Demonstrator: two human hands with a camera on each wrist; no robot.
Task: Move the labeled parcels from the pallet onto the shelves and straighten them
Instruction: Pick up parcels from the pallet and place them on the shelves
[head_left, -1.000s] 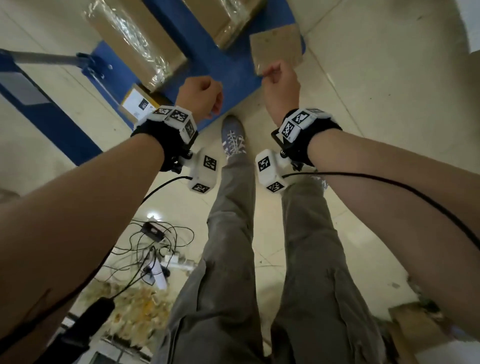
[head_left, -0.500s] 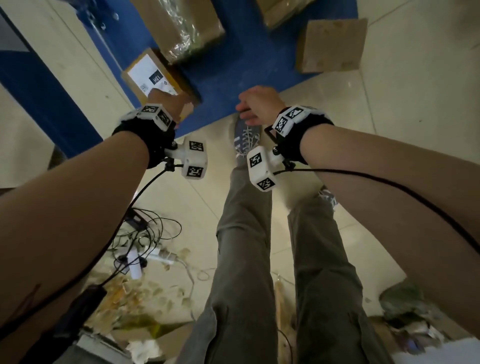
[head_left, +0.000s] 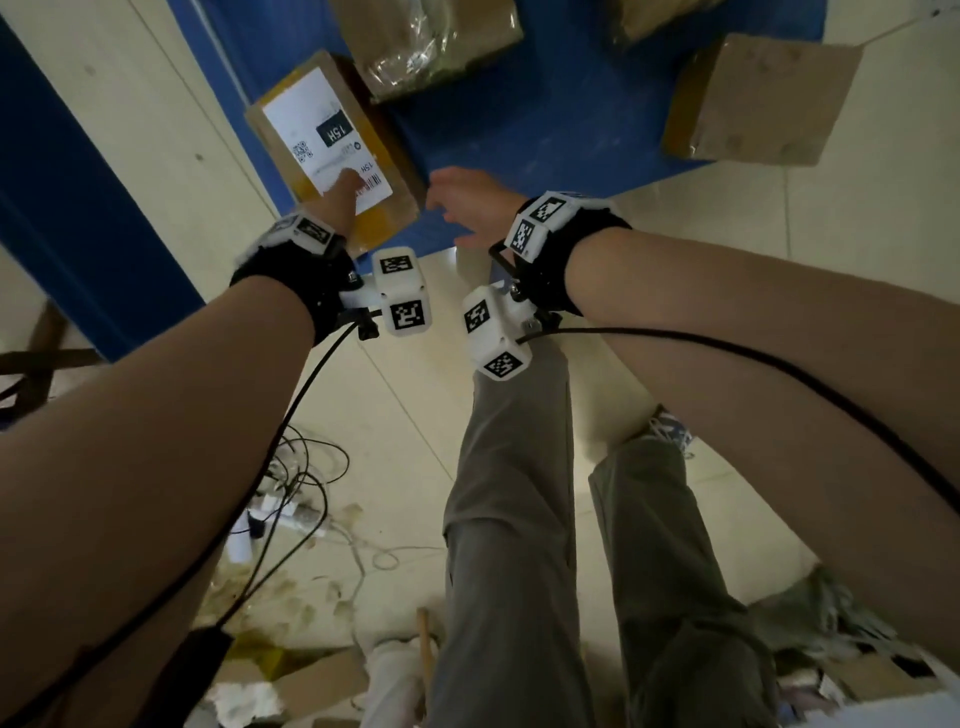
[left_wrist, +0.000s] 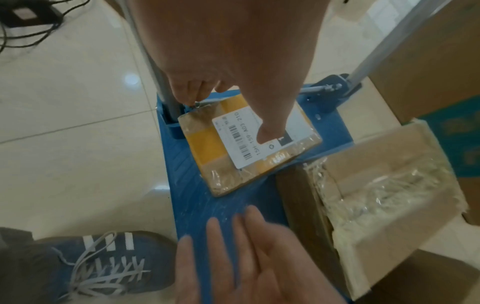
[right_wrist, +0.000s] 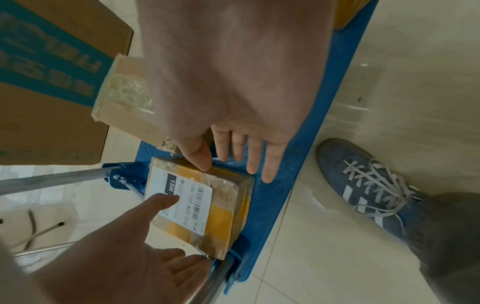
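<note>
A small cardboard parcel (head_left: 332, 130) with yellow tape and a white "15H" label lies at the near left corner of the blue pallet cart (head_left: 545, 114). My left hand (head_left: 340, 197) holds it: the thumb (left_wrist: 270, 133) lies on the label and the fingers (left_wrist: 192, 94) curl over the edge by the cart's handle post. My right hand (head_left: 457, 202) is open with straight fingers (right_wrist: 254, 164) just above the blue deck, at the parcel's (right_wrist: 221, 216) right side. Its thumb (right_wrist: 197, 156) reaches the parcel's edge.
A film-wrapped box (head_left: 426, 47) sits just behind the parcel, and a plain box (head_left: 758, 98) overhangs the cart's right edge. The metal handle tube (left_wrist: 153, 61) rises at the corner. My shoe (left_wrist: 103, 267) stands beside the cart. Cables (head_left: 291, 483) and scraps lie on the floor behind.
I have come closer to the cart. My left hand went from a fist in the air down onto the labeled parcel. My right hand opened and swung left toward it.
</note>
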